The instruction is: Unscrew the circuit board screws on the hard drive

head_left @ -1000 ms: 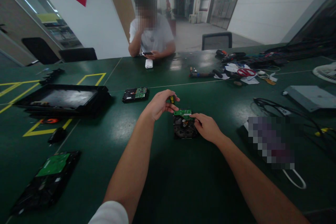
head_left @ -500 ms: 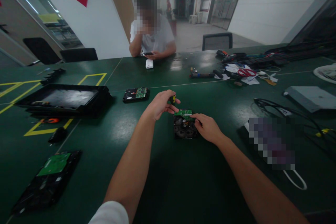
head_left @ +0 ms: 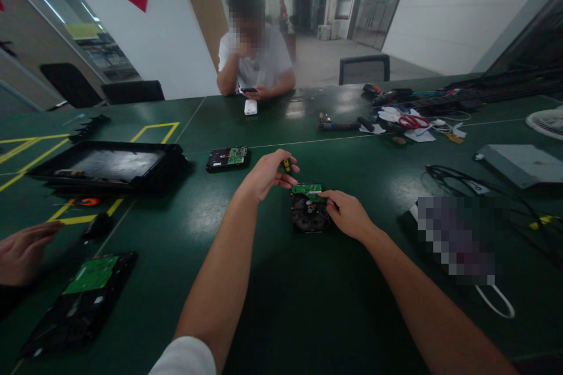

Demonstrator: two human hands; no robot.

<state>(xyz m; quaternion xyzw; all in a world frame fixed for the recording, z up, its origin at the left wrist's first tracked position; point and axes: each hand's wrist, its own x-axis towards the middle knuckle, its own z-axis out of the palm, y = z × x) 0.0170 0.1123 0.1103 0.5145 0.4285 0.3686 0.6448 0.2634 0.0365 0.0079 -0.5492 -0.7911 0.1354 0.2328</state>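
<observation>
In front of me on the green table lies a hard drive (head_left: pixel 309 220), with a green circuit board (head_left: pixel 307 190) across its far part. My right hand (head_left: pixel 349 214) grips the drive's right side, its index fingertip on the board's right end and the other fingers curled. My left hand (head_left: pixel 269 177) holds a screwdriver by its black-and-yellow handle (head_left: pixel 287 165) just above the board's far left corner. Its shaft and tip cannot be made out, and some left fingers are extended near the board.
A second hard drive (head_left: pixel 227 159) lies beyond my left hand, and a larger one (head_left: pixel 81 304) at near left. Another person's hand (head_left: pixel 26 249) reaches in there. A black casing (head_left: pixel 109 167) is left; cables (head_left: pixel 466 179) and a grey box (head_left: pixel 523 164) are right. Someone sits opposite.
Another person's hand has come in at the left edge. The screwdriver handle has turned or tilted slightly in my left hand. My right hand and the drive stay put.
</observation>
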